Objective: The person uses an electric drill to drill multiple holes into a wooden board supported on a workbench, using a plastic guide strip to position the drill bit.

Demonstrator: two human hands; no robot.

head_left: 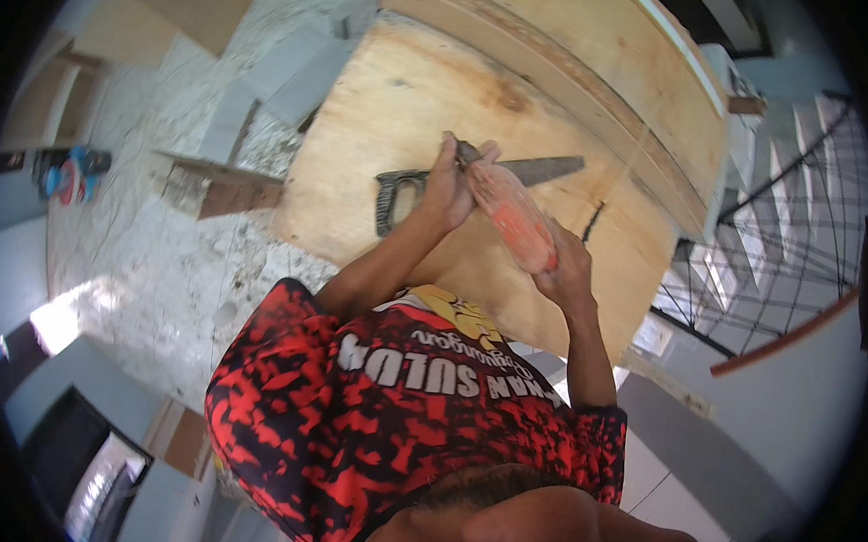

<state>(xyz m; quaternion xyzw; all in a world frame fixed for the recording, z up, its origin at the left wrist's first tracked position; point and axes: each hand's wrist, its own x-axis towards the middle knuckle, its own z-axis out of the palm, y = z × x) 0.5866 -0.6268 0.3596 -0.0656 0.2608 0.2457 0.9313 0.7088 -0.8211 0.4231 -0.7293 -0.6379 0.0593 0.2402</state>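
Between my hands is a long, rounded, worn orange-red object with a dark narrow end; its exact kind is unclear. My left hand grips it at the dark end, thumb up along the near side, other fingers partly hidden behind. The wider, lower end rests in my right hand, whose fingers curl round it and are partly hidden. It is held tilted, above a plywood sheet. Beneath it a hand saw with a black handle lies flat on the sheet, its middle covered by my left hand and the object.
A thin dark tool or strip lies on the plywood to the right. Beyond stands a long wooden panel with a raised edge. Grey hollow blocks and a wood piece are at the left. A metal spiral railing stands at the right.
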